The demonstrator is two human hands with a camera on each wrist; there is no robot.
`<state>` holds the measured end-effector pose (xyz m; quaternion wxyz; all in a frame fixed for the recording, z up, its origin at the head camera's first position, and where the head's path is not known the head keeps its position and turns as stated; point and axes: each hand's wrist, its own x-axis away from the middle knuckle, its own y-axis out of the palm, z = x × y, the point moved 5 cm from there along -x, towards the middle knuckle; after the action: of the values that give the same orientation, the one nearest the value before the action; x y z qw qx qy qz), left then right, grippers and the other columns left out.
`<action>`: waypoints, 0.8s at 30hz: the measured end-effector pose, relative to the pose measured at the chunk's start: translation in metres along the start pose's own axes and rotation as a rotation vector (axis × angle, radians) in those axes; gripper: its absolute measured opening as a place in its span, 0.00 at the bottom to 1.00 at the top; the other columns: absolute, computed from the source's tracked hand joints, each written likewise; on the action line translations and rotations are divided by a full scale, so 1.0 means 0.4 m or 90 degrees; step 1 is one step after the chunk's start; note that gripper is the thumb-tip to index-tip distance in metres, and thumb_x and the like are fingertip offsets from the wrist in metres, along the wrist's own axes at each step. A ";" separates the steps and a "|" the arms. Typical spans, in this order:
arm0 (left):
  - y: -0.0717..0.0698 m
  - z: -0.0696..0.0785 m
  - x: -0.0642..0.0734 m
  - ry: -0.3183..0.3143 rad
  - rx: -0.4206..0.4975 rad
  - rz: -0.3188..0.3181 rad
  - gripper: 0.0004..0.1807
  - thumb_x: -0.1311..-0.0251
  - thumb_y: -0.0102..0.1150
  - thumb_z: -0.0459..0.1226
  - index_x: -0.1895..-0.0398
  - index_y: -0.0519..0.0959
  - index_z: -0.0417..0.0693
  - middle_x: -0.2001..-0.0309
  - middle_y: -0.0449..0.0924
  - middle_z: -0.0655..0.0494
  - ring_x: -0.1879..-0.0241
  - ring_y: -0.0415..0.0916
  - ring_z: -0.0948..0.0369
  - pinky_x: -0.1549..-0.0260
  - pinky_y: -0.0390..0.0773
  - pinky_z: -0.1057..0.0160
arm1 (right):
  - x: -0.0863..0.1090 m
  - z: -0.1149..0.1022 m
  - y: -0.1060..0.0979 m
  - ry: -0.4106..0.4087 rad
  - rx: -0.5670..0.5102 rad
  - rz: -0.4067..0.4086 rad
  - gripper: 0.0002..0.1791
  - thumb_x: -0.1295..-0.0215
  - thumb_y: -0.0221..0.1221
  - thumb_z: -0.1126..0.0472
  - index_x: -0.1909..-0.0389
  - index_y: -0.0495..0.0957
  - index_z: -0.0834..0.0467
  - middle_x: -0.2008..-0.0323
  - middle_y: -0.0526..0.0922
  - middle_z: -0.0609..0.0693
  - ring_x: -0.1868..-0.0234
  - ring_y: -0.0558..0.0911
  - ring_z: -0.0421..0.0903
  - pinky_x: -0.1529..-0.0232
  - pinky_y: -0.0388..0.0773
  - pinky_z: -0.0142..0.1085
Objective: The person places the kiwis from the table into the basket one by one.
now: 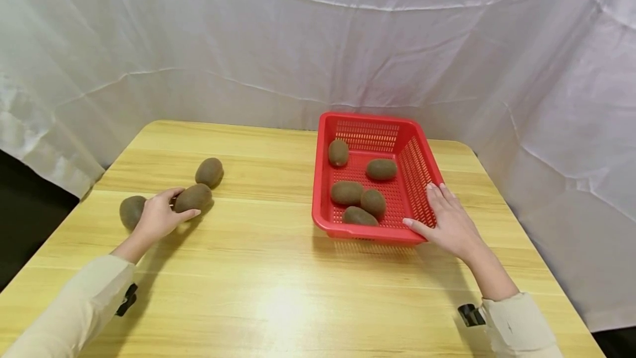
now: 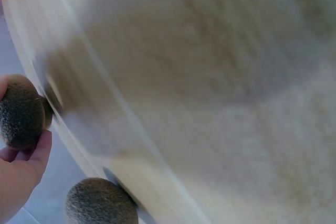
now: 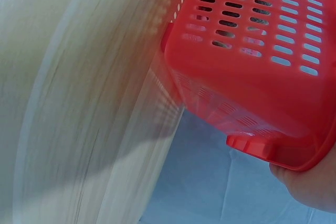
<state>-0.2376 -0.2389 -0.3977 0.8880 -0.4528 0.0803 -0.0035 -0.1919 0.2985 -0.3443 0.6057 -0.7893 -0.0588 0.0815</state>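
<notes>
My left hand [image 1: 160, 215] grips a brown fuzzy kiwifruit [image 1: 194, 198] between thumb and fingers, at the left of the table. In the left wrist view, this same kiwifruit [image 2: 21, 113] hides most of another behind it. One loose kiwifruit [image 1: 210, 172] lies just beyond the held one; a second [image 1: 132, 212] lies left of the hand, partly covered by it. My right hand [image 1: 453, 226] holds the near right corner of a red plastic basket [image 1: 322, 181], thumb over the front rim and fingers over the side rim. Several kiwifruits [image 1: 381, 169] lie in the basket.
The basket stands on a light wooden table [image 1: 258, 280], right of its middle and near the far edge. A whitish cloth [image 1: 248, 54] hangs behind the table and along its sides. In the right wrist view, the slotted basket wall [image 3: 236, 87] fills the upper right.
</notes>
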 end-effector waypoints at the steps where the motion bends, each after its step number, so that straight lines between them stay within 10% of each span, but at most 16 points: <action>1: 0.000 0.003 0.000 0.002 0.002 0.001 0.34 0.47 0.66 0.41 0.43 0.67 0.26 0.51 0.73 0.26 0.54 0.74 0.37 0.62 0.78 0.46 | -0.001 0.000 0.000 0.000 0.001 0.000 0.54 0.41 0.51 0.34 0.31 0.45 0.72 0.30 0.48 0.69 0.28 0.44 0.65 0.29 0.41 0.55; 24: 0.028 0.067 -0.007 0.041 0.037 0.008 0.32 0.49 0.67 0.39 0.45 0.69 0.27 0.51 0.74 0.28 0.53 0.75 0.36 0.61 0.80 0.47 | 0.001 0.000 -0.002 0.004 -0.001 -0.004 0.54 0.41 0.52 0.34 0.31 0.44 0.72 0.30 0.47 0.68 0.29 0.43 0.65 0.30 0.42 0.56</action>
<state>-0.2373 -0.2106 -0.3910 0.8978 -0.4256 0.1121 -0.0147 -0.1916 0.2986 -0.3435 0.6056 -0.7898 -0.0598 0.0771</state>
